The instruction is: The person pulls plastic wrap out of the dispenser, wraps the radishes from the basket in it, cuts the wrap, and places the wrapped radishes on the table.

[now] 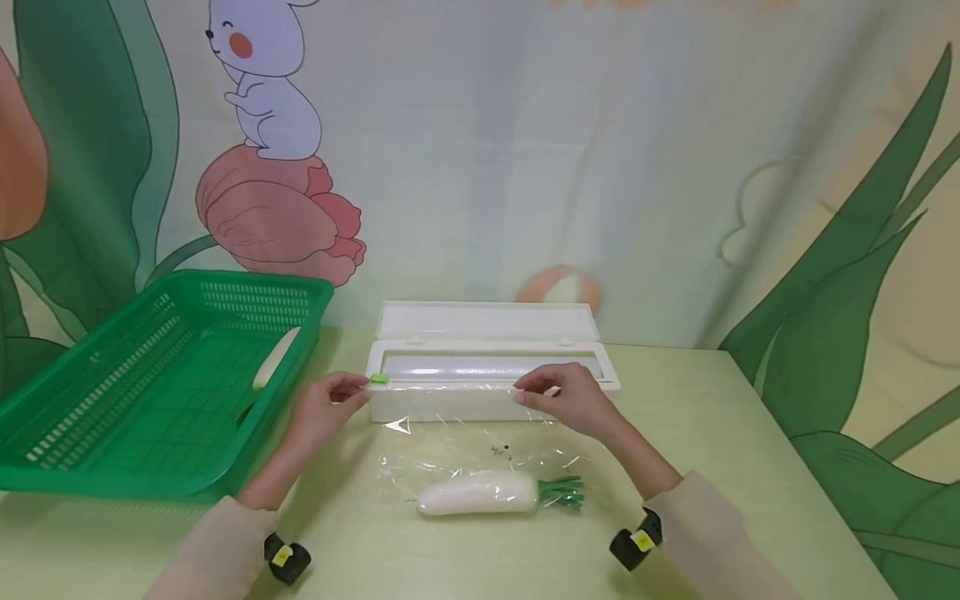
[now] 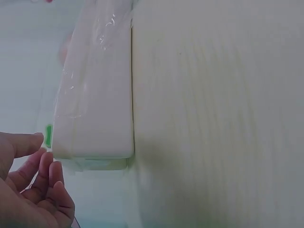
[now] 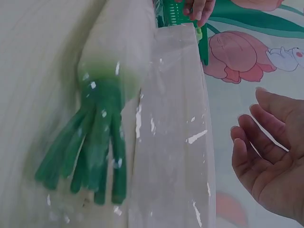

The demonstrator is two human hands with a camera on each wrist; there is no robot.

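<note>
A white wrap dispenser (image 1: pixel 450 406) stands with its lid (image 1: pixel 487 321) raised, a roll of clear film (image 1: pixel 465 367) inside. Film runs down its front and over a white radish (image 1: pixel 480 493) with green stalks (image 3: pixel 104 147), lying on the table. My left hand (image 1: pixel 322 408) is at the dispenser's left end. Its thumb and index fingertips are slightly apart, right at the green slide cutter (image 1: pixel 379 379). My right hand (image 1: pixel 570 400) hovers at the dispenser's front edge, right of middle. In the right wrist view its fingers are loosely bent, thumb apart, nothing between them.
To the left sits a green plastic basket (image 1: pixel 172 479) with another white radish (image 1: pixel 277 358) leaning along its right side. A curtain (image 1: pixel 480 167) printed with plants and a white animal hangs behind the pale table (image 1: pixel 705 433).
</note>
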